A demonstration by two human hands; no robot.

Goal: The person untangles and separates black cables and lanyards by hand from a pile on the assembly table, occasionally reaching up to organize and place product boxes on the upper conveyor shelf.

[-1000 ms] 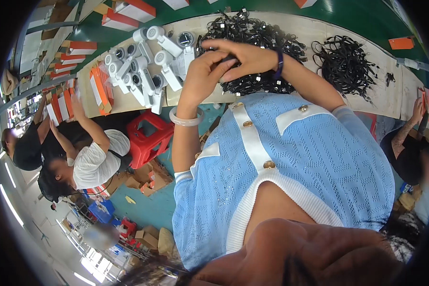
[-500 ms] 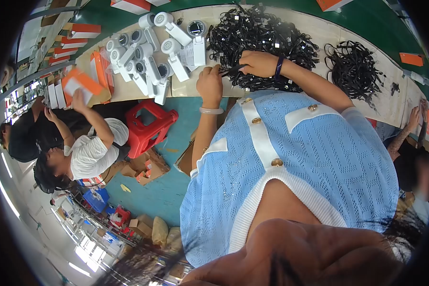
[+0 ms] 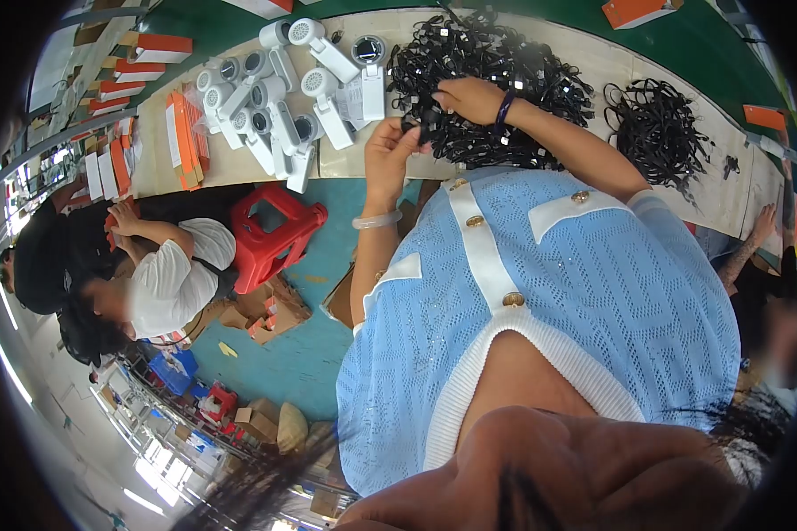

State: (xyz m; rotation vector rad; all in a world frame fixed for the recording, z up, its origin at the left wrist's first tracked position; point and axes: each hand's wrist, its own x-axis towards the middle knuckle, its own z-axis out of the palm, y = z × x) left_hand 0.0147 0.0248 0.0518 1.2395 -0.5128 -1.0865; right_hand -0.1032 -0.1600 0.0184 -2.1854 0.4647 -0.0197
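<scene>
My left hand (image 3: 388, 157), with a pale bangle at the wrist, is closed at the table's near edge. Its thumb and fingers pinch a bunched black cable (image 3: 413, 125). My right hand (image 3: 475, 100), wearing a dark band, reaches over the big heap of black cables (image 3: 527, 75). Its fingertips are drawn together by dark strands just above my left hand; what lies in them is hard to make out. Left of the heap, several white handheld fans (image 3: 332, 119) lie grouped, the nearest one close to my left hand.
A smaller pile of black cables (image 3: 655, 128) lies to the right. Orange-and-white boxes (image 3: 184, 142) stand at the table's left end. A co-worker in a white top (image 3: 181, 274) sits at left by a red stool (image 3: 274, 234). Another person's hand (image 3: 762, 226) shows at far right.
The black strand stretched between my hands is now bunched at my left fingers. My right hand has moved slightly up and left. The co-worker at left has lowered their raised hand.
</scene>
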